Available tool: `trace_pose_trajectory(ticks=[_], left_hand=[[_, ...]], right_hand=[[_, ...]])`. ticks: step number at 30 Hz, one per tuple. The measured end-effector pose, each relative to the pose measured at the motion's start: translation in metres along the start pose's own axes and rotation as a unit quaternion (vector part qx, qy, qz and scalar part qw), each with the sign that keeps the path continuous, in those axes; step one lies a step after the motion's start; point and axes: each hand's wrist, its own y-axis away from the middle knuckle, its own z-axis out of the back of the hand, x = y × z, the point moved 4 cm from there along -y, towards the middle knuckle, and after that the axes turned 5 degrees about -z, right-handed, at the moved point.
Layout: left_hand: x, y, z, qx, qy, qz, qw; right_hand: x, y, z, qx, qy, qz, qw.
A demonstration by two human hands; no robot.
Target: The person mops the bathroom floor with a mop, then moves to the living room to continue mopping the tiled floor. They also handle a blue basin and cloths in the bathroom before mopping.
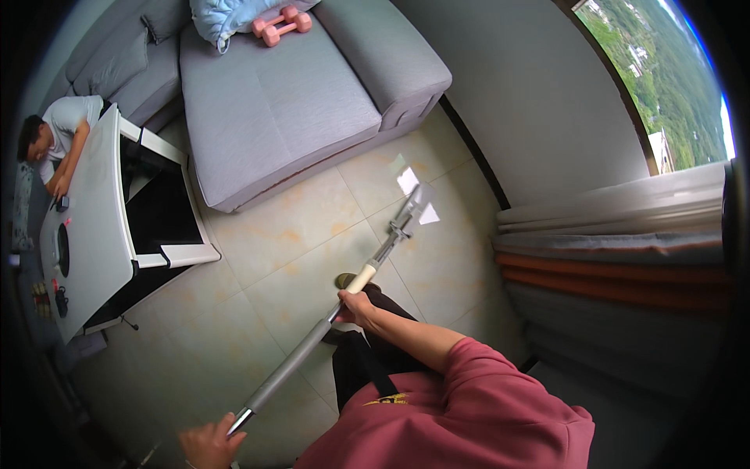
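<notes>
A mop (293,363) with a grey sleeve and a chrome pole runs diagonally across the view before me. My right hand (354,308) grips its pole just below the cream-coloured section. At the upper end of the handle, low on the left, my left hand (208,442) is closed around the pole; its fingers are partly blurred. The mop head (415,202) is blurred and lies on or very close to the tiled floor (304,234), near bright window reflections. My foot and dark trousers show beneath the pole.
A grey sofa (275,111) stands ahead, with pink dumbbells (281,24) and a light-blue quilted item (225,20) on it. At left, another person (70,129) leans on a white table (96,234) bearing small objects. Curtains (609,246) hang at right beside a window (656,82).
</notes>
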Motion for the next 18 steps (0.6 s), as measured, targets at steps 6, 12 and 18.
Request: trace_pose_trajectory(ticks=[6,12,18], left_hand=[[-0.057,-0.016,-0.023,-0.102,-0.085,0.075,0.988],[-0.076,-0.094,0.0,-0.135,-0.126,0.106,0.977],[-0.091,-0.207,0.041,-0.18,-0.173,-0.037,0.968]], right_hand=[[0.051,-0.026,-0.009,-0.012,-0.132,0.068,0.989],[0.133,-0.049,0.012,0.057,-0.27,0.08,0.958],[0.242,-0.083,0.066,0.181,-0.487,0.102,0.848]])
